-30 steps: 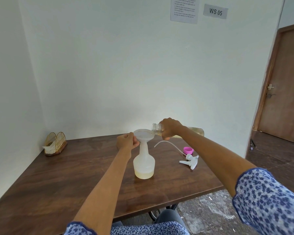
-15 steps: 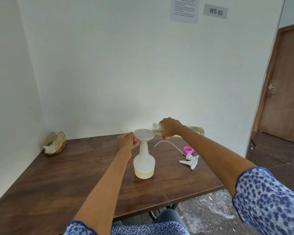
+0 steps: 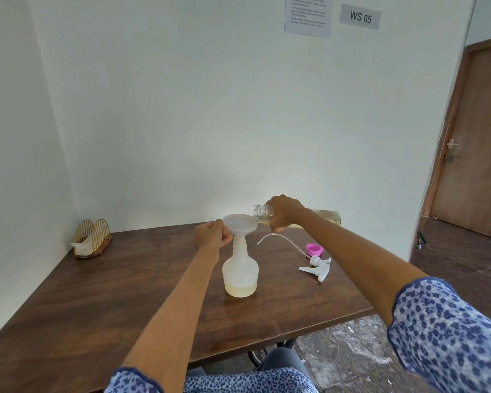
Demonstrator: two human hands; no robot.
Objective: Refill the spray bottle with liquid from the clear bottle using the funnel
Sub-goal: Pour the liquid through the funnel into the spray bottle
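Observation:
A translucent white spray bottle stands upright on the wooden table, with a little yellowish liquid at its bottom. A white funnel sits in its neck. My left hand pinches the funnel's left rim. My right hand grips the clear bottle near its neck and holds it almost level, its open mouth over the funnel's right edge. Pale yellow liquid lies inside the clear bottle.
The white spray head with its curved tube lies on the table right of the spray bottle, beside a pink cap. A gold wire napkin holder stands at the far left corner. A brown door is at the right.

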